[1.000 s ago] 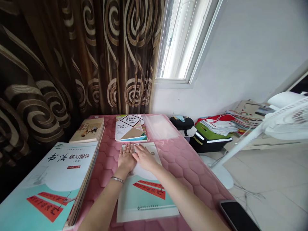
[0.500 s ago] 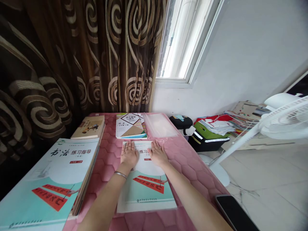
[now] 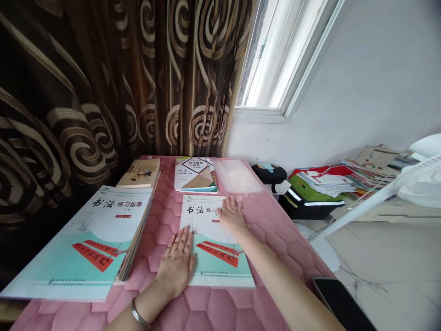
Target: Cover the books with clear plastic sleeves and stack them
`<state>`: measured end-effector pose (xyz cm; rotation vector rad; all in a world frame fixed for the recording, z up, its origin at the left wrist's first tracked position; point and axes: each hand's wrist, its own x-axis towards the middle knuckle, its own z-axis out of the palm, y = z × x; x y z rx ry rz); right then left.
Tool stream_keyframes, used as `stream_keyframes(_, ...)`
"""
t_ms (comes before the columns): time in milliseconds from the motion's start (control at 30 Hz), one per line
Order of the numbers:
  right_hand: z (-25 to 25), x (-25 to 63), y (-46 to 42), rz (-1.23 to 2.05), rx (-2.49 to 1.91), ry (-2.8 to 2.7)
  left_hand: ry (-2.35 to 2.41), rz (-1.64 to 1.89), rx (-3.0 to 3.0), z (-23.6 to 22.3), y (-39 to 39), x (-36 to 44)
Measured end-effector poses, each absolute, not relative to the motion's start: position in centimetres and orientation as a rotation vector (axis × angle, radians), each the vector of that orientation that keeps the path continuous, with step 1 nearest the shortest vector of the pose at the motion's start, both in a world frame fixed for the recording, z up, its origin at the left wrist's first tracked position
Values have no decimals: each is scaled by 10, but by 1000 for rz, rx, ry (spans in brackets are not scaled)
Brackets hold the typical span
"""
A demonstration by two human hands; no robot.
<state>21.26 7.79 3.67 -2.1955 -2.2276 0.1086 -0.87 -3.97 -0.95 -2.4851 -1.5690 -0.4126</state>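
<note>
A calligraphy practice workbook (image 3: 215,248) with a white and teal cover lies on the pink quilted table cover (image 3: 203,310). My left hand (image 3: 177,263) rests flat, fingers apart, against the book's lower left edge, partly on the quilt. My right hand (image 3: 232,215) lies flat on the book's upper right corner, holding nothing. A thick stack of the same workbook (image 3: 103,241) lies to the left, out of reach of neither hand's fingers but not touching them. A metal bangle (image 3: 138,315) circles my left wrist.
A small book (image 3: 139,174), a Chinese-language workbook (image 3: 195,175) and a clear plastic sleeve (image 3: 238,176) lie along the far edge. A black phone (image 3: 341,303) sits at the near right edge. Beyond the table are a black bag (image 3: 305,202), stacked papers (image 3: 325,181) and a white fan (image 3: 406,193).
My left hand has slid from the workbook's top edge down to its lower left edge. My right hand has moved to the upper right corner, uncovering the title. The view has shifted slightly right.
</note>
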Motion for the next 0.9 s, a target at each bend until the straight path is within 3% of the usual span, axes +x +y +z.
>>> stream_keyframes(200,20,163,-12,109,-1428,-2512,-1451,-485,-2435,-13,-36,-5)
stream_keyframes(500,13,276,-45,43,-1699,-2458,-1398,-554,-2509,-3,-34,-10)
stream_keyframes(900,9,280,-47,93,-1743,-2478,-1175,-358,-2811,21,-72,-37)
